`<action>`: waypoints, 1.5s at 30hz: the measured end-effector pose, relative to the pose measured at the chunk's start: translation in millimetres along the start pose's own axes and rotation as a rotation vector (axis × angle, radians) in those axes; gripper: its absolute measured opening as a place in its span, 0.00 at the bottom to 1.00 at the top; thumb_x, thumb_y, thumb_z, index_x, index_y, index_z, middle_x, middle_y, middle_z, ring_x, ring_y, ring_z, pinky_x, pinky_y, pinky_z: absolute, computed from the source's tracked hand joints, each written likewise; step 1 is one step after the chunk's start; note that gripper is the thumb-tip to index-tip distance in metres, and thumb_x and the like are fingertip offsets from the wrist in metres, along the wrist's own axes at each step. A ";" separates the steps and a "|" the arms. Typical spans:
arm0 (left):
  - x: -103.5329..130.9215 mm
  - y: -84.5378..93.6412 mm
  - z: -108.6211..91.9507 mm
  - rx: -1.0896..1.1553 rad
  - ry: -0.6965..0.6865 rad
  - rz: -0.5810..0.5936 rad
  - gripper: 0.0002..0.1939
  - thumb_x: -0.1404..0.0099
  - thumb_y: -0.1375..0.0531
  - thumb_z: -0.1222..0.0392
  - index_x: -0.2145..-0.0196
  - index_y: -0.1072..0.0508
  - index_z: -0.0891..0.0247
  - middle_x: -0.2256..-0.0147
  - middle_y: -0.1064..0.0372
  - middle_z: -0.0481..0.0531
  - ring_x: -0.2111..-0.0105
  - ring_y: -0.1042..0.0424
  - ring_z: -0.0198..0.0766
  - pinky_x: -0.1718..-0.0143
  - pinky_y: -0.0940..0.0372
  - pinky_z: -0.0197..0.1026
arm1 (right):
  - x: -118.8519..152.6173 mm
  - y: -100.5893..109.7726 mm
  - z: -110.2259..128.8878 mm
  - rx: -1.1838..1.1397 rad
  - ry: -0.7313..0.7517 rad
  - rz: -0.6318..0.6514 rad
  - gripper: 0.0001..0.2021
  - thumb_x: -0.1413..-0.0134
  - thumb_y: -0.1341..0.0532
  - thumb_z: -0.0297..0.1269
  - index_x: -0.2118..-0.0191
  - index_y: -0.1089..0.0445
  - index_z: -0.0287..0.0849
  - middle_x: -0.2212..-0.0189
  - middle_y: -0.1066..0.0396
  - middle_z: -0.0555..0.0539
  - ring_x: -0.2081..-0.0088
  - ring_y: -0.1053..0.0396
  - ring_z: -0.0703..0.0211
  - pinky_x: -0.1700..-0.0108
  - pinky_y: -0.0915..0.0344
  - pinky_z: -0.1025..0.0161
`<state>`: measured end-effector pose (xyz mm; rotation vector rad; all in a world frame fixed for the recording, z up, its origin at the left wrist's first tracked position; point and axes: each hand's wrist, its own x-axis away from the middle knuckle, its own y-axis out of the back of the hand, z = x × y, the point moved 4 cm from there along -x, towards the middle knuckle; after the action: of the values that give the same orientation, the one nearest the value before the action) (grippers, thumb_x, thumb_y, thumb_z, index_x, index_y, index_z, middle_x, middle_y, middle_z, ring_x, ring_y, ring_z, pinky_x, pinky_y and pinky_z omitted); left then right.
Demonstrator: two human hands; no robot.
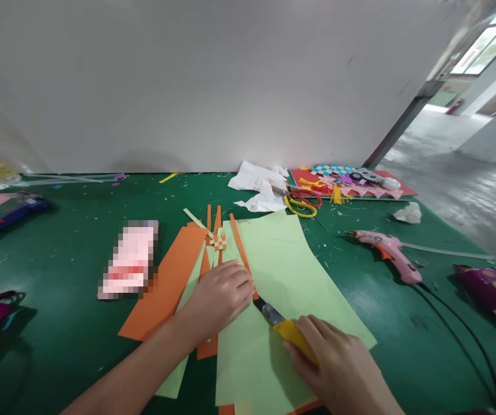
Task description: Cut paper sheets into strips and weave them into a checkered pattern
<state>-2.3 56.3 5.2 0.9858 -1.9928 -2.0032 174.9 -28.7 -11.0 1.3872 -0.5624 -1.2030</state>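
My right hand (337, 360) is wrapped round a yellow utility knife (295, 337), its blade pointing up and left. The blade tip touches the lower end of a narrow orange paper strip (241, 245). Fingers bent, my left hand (226, 291) presses at that strip over a large light green sheet (274, 276). Whatever lies under its palm is hidden. Just beyond it sits a small orange and green woven piece (218, 239) with strips sticking out. Orange paper (165, 282) lies on the left.
A pink glue gun (389, 251) with a black cord lies to the right, near a purple tool (490, 294). Scissors (302, 202) and crumpled white paper (259, 184) are at the back. A blue tool (18, 213) and a blurred pink item (131, 259) lie left.
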 end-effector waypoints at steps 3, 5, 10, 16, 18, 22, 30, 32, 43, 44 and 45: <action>0.5 -0.5 0.2 0.000 0.001 -0.007 0.10 0.32 0.48 0.67 0.67 0.28 0.61 0.66 0.27 0.51 0.61 0.29 0.39 0.49 0.36 0.49 | -3.4 1.2 1.8 0.009 -0.003 -0.020 0.11 0.37 0.50 0.41 0.71 0.42 0.46 0.80 0.35 0.54 0.81 0.33 0.61 0.80 0.50 0.63; 0.9 -0.8 0.5 0.005 0.003 -0.009 0.10 0.32 0.48 0.66 0.67 0.28 0.61 0.66 0.27 0.51 0.61 0.29 0.39 0.49 0.36 0.48 | -2.4 0.9 1.4 0.006 0.000 -0.013 0.10 0.37 0.50 0.40 0.70 0.41 0.46 0.79 0.35 0.54 0.80 0.33 0.61 0.80 0.49 0.63; 1.5 -1.4 1.7 0.013 0.008 0.004 0.10 0.32 0.48 0.66 0.66 0.28 0.62 0.66 0.27 0.51 0.60 0.29 0.40 0.49 0.36 0.48 | 3.2 -1.6 -2.5 -0.005 0.004 0.028 0.07 0.39 0.46 0.40 0.69 0.41 0.46 0.78 0.34 0.54 0.79 0.33 0.62 0.79 0.48 0.64; 1.2 -1.3 1.6 0.018 -0.001 0.004 0.09 0.32 0.48 0.66 0.66 0.28 0.62 0.65 0.27 0.52 0.61 0.29 0.40 0.50 0.36 0.48 | 0.7 -4.2 -4.0 0.008 0.000 0.044 0.07 0.41 0.45 0.39 0.69 0.42 0.46 0.78 0.34 0.54 0.79 0.33 0.61 0.78 0.49 0.63; 1.2 -1.0 1.6 0.016 -0.003 -0.006 0.09 0.32 0.48 0.66 0.66 0.28 0.62 0.65 0.27 0.52 0.61 0.29 0.39 0.50 0.36 0.48 | 0.1 -4.1 -4.0 0.007 0.005 0.039 0.07 0.41 0.45 0.39 0.69 0.42 0.46 0.78 0.35 0.54 0.79 0.33 0.61 0.79 0.50 0.63; 1.3 -1.0 1.8 0.012 -0.007 -0.011 0.10 0.31 0.48 0.66 0.66 0.28 0.62 0.66 0.27 0.51 0.61 0.29 0.39 0.51 0.35 0.47 | 1.0 -3.1 -4.7 -0.003 -0.002 0.035 0.07 0.41 0.45 0.38 0.69 0.42 0.46 0.78 0.35 0.55 0.79 0.34 0.62 0.78 0.50 0.63; 1.1 -0.5 1.4 0.002 -0.005 0.001 0.10 0.31 0.48 0.66 0.65 0.28 0.62 0.65 0.27 0.52 0.60 0.29 0.39 0.51 0.35 0.47 | -2.4 -4.6 -6.2 0.014 -0.004 0.033 0.08 0.40 0.46 0.40 0.69 0.42 0.46 0.78 0.34 0.54 0.79 0.34 0.62 0.78 0.51 0.63; 1.1 -0.5 1.4 0.002 -0.005 0.001 0.10 0.31 0.49 0.66 0.65 0.28 0.62 0.65 0.27 0.52 0.60 0.29 0.40 0.51 0.35 0.47 | -2.7 -4.0 -6.2 0.013 -0.003 0.035 0.08 0.39 0.46 0.41 0.69 0.42 0.46 0.78 0.34 0.54 0.79 0.34 0.61 0.79 0.51 0.63; 2.1 -0.6 1.8 0.027 0.022 0.015 0.10 0.30 0.48 0.62 0.64 0.27 0.63 0.64 0.27 0.53 0.59 0.28 0.41 0.51 0.34 0.48 | -2.9 3.8 -9.3 0.028 -0.054 -0.044 0.14 0.35 0.52 0.46 0.70 0.41 0.46 0.80 0.35 0.54 0.81 0.33 0.61 0.79 0.49 0.63; 2.3 -0.6 1.9 0.034 0.033 0.019 0.10 0.30 0.48 0.60 0.63 0.27 0.63 0.64 0.27 0.54 0.59 0.28 0.42 0.51 0.34 0.49 | -3.4 4.0 -9.1 0.024 -0.057 -0.047 0.15 0.35 0.52 0.46 0.70 0.41 0.46 0.80 0.35 0.54 0.81 0.33 0.61 0.79 0.49 0.63; 2.5 -0.9 2.0 0.041 0.043 0.024 0.10 0.31 0.47 0.58 0.63 0.27 0.64 0.63 0.27 0.54 0.59 0.29 0.43 0.52 0.34 0.49 | -3.9 4.3 -9.0 0.021 -0.059 -0.049 0.15 0.35 0.53 0.47 0.70 0.41 0.46 0.80 0.35 0.54 0.81 0.33 0.61 0.79 0.49 0.63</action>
<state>-5.0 56.8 3.4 1.0000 -2.0218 -1.9196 182.7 -22.4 -7.4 1.3938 -0.5864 -1.2846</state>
